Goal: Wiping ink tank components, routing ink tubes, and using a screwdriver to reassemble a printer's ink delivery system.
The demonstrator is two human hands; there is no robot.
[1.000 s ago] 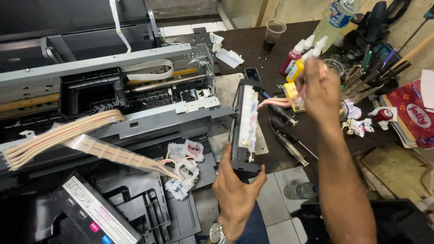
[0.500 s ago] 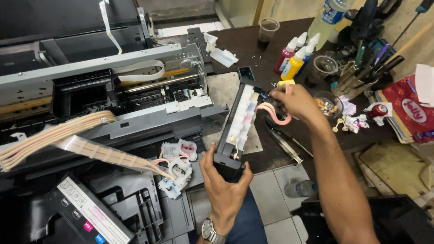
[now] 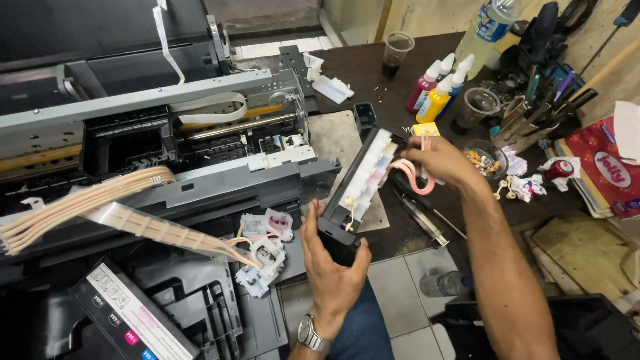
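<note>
Grey and black plastic makes up the opened printer [image 3: 167,153], which fills the left half of the view with its cover off and its metal rail and carriage exposed. A flat bundle of pale ink tubes [image 3: 87,203] is draped across its front, running down to a cluster of small white dampers [image 3: 263,250] lying on the printer's lower tray. Just right of these, the left hand [image 3: 330,267] is seen palm-up, its fingers and thumb clamped around the lower end of a long black ink tank unit [image 3: 363,183]. The unit is held tilted, its top leaning away toward the table, above the printer's front edge and the tiled floor, with its pale translucent side facing up. At its upper end, the right hand [image 3: 437,160] is closed on a curved pink tube [image 3: 417,177], the fingertips pinched together where the tube meets the unit's top. A wristwatch [image 3: 313,333] is worn on the left wrist. Beyond the hands, on the dark table [image 3: 380,80], three ink bottles [image 3: 440,90] with white nozzles are stood together, red, yellow and blue. Farther right, a clear cup [image 3: 480,107], a holder of pens and tools [image 3: 540,113] and a red packet [image 3: 610,167] are found.
</note>
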